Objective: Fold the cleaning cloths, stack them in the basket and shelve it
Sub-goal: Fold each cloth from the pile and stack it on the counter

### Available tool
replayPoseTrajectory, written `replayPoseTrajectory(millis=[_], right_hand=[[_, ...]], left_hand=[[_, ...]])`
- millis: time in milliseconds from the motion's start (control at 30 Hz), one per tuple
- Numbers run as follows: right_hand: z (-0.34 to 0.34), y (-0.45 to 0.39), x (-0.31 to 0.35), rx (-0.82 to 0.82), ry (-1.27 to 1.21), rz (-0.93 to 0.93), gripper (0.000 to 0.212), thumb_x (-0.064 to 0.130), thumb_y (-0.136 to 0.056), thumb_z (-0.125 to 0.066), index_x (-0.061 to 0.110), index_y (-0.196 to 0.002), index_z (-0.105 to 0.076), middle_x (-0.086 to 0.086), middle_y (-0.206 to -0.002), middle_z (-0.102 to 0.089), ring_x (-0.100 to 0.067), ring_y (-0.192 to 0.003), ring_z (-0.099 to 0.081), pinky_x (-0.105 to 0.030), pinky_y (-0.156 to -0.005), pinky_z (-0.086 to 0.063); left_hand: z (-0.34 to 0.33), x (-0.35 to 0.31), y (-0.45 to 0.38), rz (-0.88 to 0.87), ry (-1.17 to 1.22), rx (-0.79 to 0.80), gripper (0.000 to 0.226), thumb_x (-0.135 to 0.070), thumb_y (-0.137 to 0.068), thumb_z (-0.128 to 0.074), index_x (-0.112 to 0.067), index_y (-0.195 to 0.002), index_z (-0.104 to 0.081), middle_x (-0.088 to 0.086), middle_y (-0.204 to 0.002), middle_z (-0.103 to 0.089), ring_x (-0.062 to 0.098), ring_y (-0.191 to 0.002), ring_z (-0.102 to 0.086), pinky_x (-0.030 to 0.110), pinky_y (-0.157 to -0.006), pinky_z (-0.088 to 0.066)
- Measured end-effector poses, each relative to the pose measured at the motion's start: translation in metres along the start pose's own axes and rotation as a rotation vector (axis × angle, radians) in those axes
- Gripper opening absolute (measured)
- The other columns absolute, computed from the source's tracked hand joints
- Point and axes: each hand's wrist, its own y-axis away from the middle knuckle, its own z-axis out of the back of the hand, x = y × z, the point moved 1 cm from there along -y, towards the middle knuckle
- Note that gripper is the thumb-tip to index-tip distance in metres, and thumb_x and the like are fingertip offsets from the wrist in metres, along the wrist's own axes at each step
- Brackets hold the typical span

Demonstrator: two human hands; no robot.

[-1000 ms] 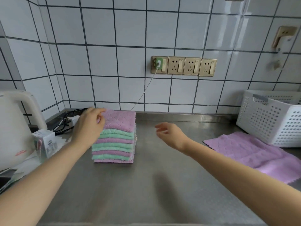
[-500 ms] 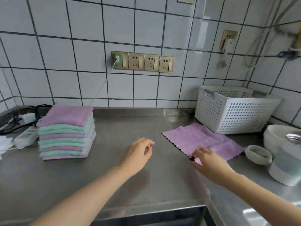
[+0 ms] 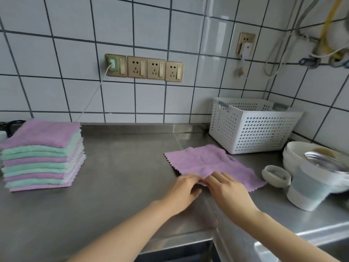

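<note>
Both hands meet at the near corner of the flat purple cloth on the steel counter: the left hand and right hand each seem to pinch its edge, though the fingertips hide the contact, with the white perforated basket just behind and the folded stack well off to the left. If the corner is lifted unevenly, the fold may skew, or the cloth could drag toward the cup beside it. I can read no labels or writing.

We see through 1 head-worn camera, angled forward and down, close over the steel counter, facing the tiled wall along its back edge.
</note>
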Motion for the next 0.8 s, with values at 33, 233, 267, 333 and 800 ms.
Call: replayPoseTrajectory(millis=[33, 233, 267, 333, 800], right_hand=[[0.007, 0.002, 0.007, -0.021, -0.039, 0.011, 0.026, 0.012, -0.074, -0.070, 0.026, -0.096, -0.065, 0.008, -0.079, -0.059, -0.015, -0.063, -0.056, -0.030, -0.039, -0.043], [0.056, 0.012, 0.027, -0.211, -0.326, 0.015, 0.014, 0.014, -0.092, -0.056, 0.027, -0.096, -0.058, 0.015, -0.085, -0.057, -0.006, -0.071, -0.055, -0.027, -0.057, -0.047], [0.062, 0.010, 0.027, -0.238, -0.410, -0.008, 0.015, 0.011, -0.093, -0.057, 0.026, -0.095, -0.059, 0.019, -0.087, -0.056, -0.003, -0.074, -0.055, -0.024, -0.062, -0.047], [0.075, 0.006, 0.028, -0.290, -0.555, -0.084, 0.016, 0.009, -0.092, -0.058, 0.026, -0.092, -0.060, 0.019, -0.088, -0.059, -0.003, -0.081, -0.059, -0.018, -0.072, -0.047], [0.153, -0.047, 0.043, -0.470, -1.343, -0.303, 0.014, 0.027, -0.090, -0.058, 0.021, -0.083, -0.068, 0.005, -0.068, -0.068, -0.007, -0.061, -0.058, -0.017, -0.054, -0.047]], left_hand=[[0.001, -0.001, -0.001, -0.030, -0.006, -0.056, 0.021, -0.007, -0.081, -0.057, -0.015, -0.097, -0.069, 0.000, -0.099, -0.072, 0.019, -0.094, -0.065, 0.018, -0.096, -0.037], [0.017, 0.010, 0.013, -0.014, -0.051, -0.163, 0.011, -0.014, -0.081, -0.060, -0.012, -0.082, -0.071, -0.001, -0.080, -0.073, 0.024, -0.073, -0.062, 0.015, -0.103, -0.033], [0.024, 0.012, 0.018, -0.010, -0.078, -0.173, 0.012, -0.016, -0.082, -0.061, -0.013, -0.082, -0.072, -0.001, -0.079, -0.073, 0.022, -0.073, -0.062, 0.019, -0.099, -0.038], [0.042, 0.022, 0.028, 0.049, -0.104, -0.190, 0.012, -0.019, -0.079, -0.063, -0.015, -0.081, -0.074, 0.000, -0.077, -0.073, 0.021, -0.072, -0.062, 0.021, -0.093, -0.044], [0.269, -0.026, 0.073, 0.397, 0.727, -0.478, 0.013, -0.014, -0.053, -0.074, -0.025, -0.060, -0.076, -0.009, -0.062, -0.071, 0.001, -0.058, -0.065, 0.011, -0.054, -0.051]])
